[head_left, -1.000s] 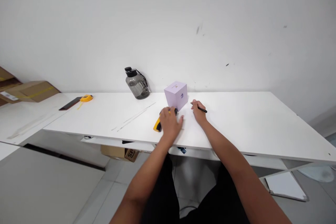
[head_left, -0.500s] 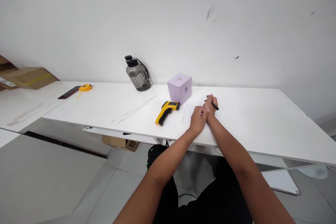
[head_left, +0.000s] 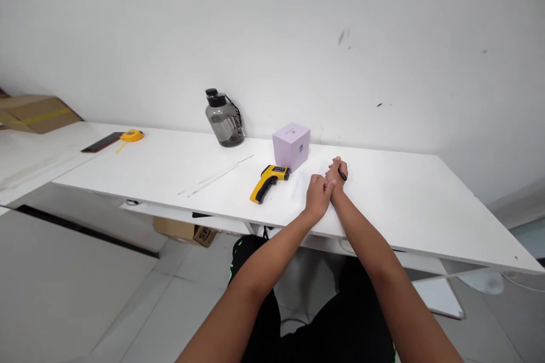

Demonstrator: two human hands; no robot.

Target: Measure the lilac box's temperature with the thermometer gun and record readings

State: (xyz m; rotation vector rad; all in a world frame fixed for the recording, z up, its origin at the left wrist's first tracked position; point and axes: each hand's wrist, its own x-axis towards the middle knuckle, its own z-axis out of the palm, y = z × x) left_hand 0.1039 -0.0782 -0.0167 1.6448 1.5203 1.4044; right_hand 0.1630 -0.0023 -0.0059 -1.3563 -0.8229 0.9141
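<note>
One hand, the right hand [head_left: 336, 170], is wrapped around a black pen [head_left: 342, 174]; the left hand [head_left: 318, 195], curled, meets its wrist, whether gripping I cannot tell; left of both lies an infrared thermometer [head_left: 265, 180], with a lilac box [head_left: 287, 150] just beyond

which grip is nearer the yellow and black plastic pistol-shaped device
Left. The left grip is apart from the device, to its right; the right grip is farther right.

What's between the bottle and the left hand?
In the head view, the yellow thermometer and the purple box's near corner lie between the bottle and the left hand. A faint pale patch, possibly paper, lies nearer the hand.
</note>
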